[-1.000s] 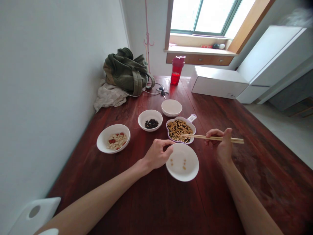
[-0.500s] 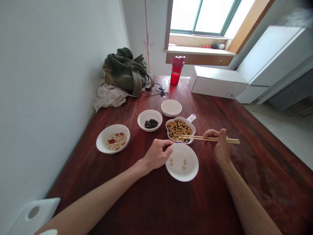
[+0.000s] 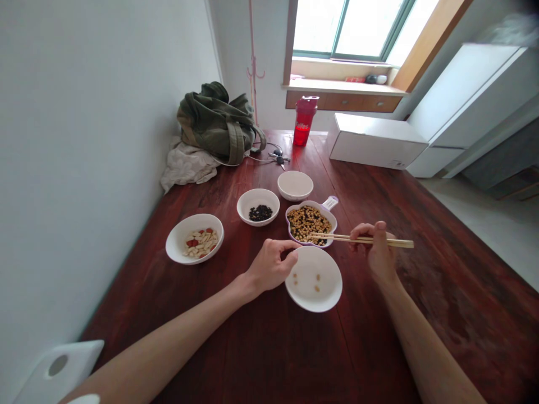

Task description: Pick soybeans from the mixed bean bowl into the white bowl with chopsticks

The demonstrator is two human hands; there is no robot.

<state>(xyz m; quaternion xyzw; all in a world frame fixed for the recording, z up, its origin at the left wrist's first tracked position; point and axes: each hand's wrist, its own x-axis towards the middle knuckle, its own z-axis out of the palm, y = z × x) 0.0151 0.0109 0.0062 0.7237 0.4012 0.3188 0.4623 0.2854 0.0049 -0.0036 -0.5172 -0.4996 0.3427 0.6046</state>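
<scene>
My left hand point(image 3: 273, 264) pinches the upper left rim of a white bowl point(image 3: 327, 300), in which a few tan beans lie. In my right hand point(image 3: 377, 252) is a pair of wooden chopsticks point(image 3: 362, 239), their tips down among the mixed yellow and black beans point(image 3: 306, 221). Those beans fill a purple-rimmed, flower-shaped bowl point(image 3: 336, 223) with a short handle pointing away. I cannot make out a bean between the tips. Behind my left hand stands a white bowl of black beans point(image 3: 260, 212). Farther left, another bowl holds peanuts and red pieces point(image 3: 202, 242).
An empty-looking white bowl point(image 3: 295, 186) stands behind the bean bowl. At the back are a green bag point(image 3: 214, 123) on a pale cloth point(image 3: 187, 165), some keys point(image 3: 278, 157), a red shaker bottle point(image 3: 304, 122) and a white box point(image 3: 374, 140). A wall point(image 3: 105, 140) borders the table's left.
My right hand has shifted very slightly, with the chopstick tips still in the mixed beans. The left hand and the bowls look unmoved.
</scene>
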